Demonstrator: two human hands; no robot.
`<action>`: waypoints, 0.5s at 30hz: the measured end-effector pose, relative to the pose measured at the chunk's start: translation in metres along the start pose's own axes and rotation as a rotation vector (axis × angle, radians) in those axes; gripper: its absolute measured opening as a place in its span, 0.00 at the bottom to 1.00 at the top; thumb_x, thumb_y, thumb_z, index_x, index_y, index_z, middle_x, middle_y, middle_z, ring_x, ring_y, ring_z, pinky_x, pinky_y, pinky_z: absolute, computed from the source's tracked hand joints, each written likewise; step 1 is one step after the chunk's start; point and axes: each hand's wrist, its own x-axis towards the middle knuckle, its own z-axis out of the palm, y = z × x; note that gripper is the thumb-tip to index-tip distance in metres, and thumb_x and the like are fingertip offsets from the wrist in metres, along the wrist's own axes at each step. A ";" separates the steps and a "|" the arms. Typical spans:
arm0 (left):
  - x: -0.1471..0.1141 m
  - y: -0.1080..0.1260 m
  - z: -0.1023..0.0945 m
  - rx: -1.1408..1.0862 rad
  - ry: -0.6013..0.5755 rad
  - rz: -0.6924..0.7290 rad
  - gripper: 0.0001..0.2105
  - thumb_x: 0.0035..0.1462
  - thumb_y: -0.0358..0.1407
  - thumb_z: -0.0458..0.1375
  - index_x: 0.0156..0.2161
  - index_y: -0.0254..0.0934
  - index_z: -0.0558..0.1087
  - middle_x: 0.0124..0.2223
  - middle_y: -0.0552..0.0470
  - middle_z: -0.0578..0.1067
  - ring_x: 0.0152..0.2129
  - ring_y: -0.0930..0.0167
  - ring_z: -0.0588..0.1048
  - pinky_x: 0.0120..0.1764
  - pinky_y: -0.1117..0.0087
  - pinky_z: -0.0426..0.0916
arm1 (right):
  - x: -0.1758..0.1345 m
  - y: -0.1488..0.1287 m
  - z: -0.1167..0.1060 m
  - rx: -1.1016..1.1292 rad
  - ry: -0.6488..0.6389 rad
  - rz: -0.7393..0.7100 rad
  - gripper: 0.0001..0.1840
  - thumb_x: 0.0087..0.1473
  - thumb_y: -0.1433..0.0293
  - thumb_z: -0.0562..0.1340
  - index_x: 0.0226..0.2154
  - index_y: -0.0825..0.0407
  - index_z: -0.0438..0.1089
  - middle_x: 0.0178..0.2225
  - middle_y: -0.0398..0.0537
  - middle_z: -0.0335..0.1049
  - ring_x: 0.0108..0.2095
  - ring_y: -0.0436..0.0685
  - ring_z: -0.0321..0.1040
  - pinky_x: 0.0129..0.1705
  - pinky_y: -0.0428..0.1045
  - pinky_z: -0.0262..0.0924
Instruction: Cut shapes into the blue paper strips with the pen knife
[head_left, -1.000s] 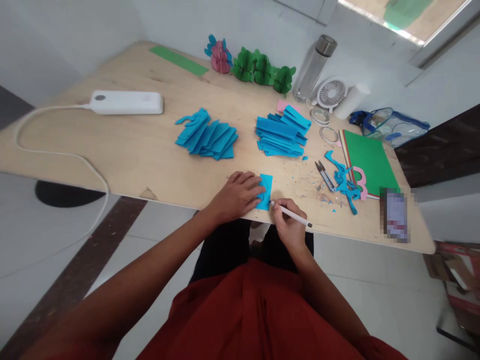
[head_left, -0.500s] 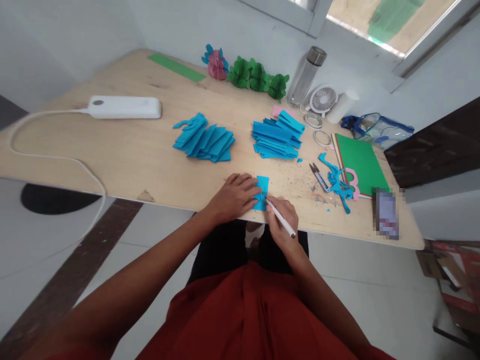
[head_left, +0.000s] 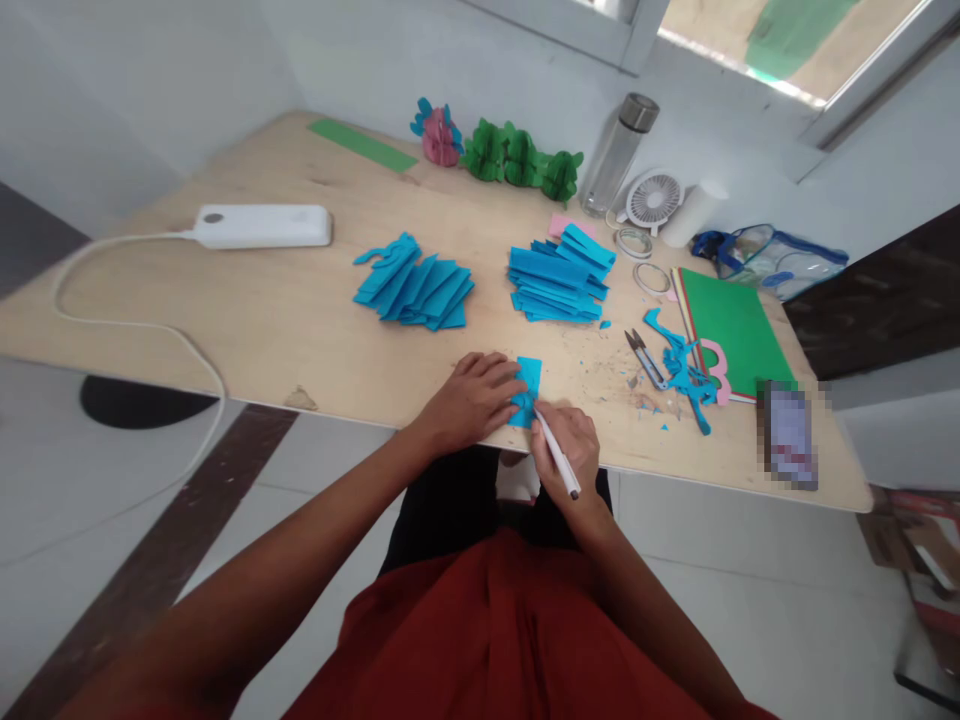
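A small blue paper piece (head_left: pixel 529 374) lies flat near the table's front edge. My left hand (head_left: pixel 474 398) rests on its left side, fingers stretched out and pressing it down. In my right hand (head_left: pixel 570 445) is a white pen (head_left: pixel 556 452), its tip against the paper's lower right part and its dark end toward me. Beyond my hands are two piles of blue paper, a left pile (head_left: pixel 417 285) and a right pile (head_left: pixel 559 275). Thread snips (head_left: pixel 645 360) lie to the right, beside curled blue paper scraps (head_left: pixel 684 368).
Green sheets (head_left: pixel 735 330), a pink cutout (head_left: pixel 715 370) and a blurred phone (head_left: pixel 789 435) lie at right. Along the wall stand green paper figures (head_left: pixel 519 158), a pink one (head_left: pixel 440 137), a bottle (head_left: pixel 620 155) and a small fan (head_left: pixel 654 200). A white corded device (head_left: pixel 262 226) lies left.
The view has shifted slightly. The pen's back end has swung a little lower and to the left, while its tip stays at the paper. My left hand keeps its place on the paper.
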 end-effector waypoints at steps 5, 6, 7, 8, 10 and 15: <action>0.000 0.000 -0.001 -0.019 -0.011 -0.016 0.12 0.64 0.38 0.54 0.50 0.42 0.74 0.56 0.46 0.72 0.56 0.59 0.66 0.56 0.54 0.59 | 0.005 -0.001 -0.006 0.182 -0.012 0.102 0.13 0.62 0.68 0.56 0.44 0.49 0.74 0.39 0.50 0.79 0.38 0.59 0.73 0.44 0.56 0.65; -0.001 0.000 -0.001 -0.020 -0.018 -0.019 0.12 0.64 0.38 0.54 0.50 0.42 0.73 0.56 0.46 0.72 0.56 0.58 0.66 0.56 0.54 0.59 | 0.006 -0.001 -0.007 0.254 -0.008 0.144 0.12 0.62 0.68 0.56 0.42 0.49 0.75 0.39 0.49 0.79 0.39 0.59 0.74 0.44 0.56 0.66; -0.001 0.000 0.000 -0.018 -0.024 -0.022 0.12 0.64 0.38 0.54 0.50 0.42 0.73 0.57 0.45 0.72 0.57 0.58 0.65 0.56 0.53 0.59 | 0.007 0.000 -0.009 0.333 0.003 0.187 0.11 0.61 0.68 0.56 0.40 0.48 0.75 0.39 0.49 0.79 0.39 0.58 0.74 0.44 0.56 0.67; -0.001 0.000 0.000 -0.015 -0.029 -0.024 0.12 0.64 0.38 0.54 0.51 0.42 0.73 0.57 0.45 0.72 0.57 0.58 0.65 0.57 0.53 0.59 | 0.007 0.000 -0.011 0.397 0.001 0.225 0.11 0.61 0.68 0.56 0.39 0.48 0.75 0.38 0.48 0.79 0.39 0.58 0.74 0.44 0.56 0.68; -0.001 0.000 0.002 -0.010 -0.030 -0.031 0.13 0.63 0.37 0.54 0.51 0.42 0.73 0.57 0.46 0.72 0.57 0.58 0.65 0.57 0.52 0.59 | 0.007 0.000 -0.012 0.481 -0.036 0.283 0.10 0.59 0.68 0.57 0.38 0.48 0.74 0.36 0.48 0.78 0.39 0.58 0.75 0.43 0.55 0.69; -0.002 -0.002 0.005 -0.010 -0.020 -0.041 0.12 0.63 0.37 0.55 0.50 0.43 0.73 0.57 0.47 0.72 0.57 0.58 0.65 0.57 0.52 0.59 | 0.004 -0.003 -0.011 0.481 -0.139 0.350 0.06 0.56 0.67 0.60 0.35 0.48 0.72 0.32 0.47 0.77 0.35 0.57 0.74 0.39 0.53 0.68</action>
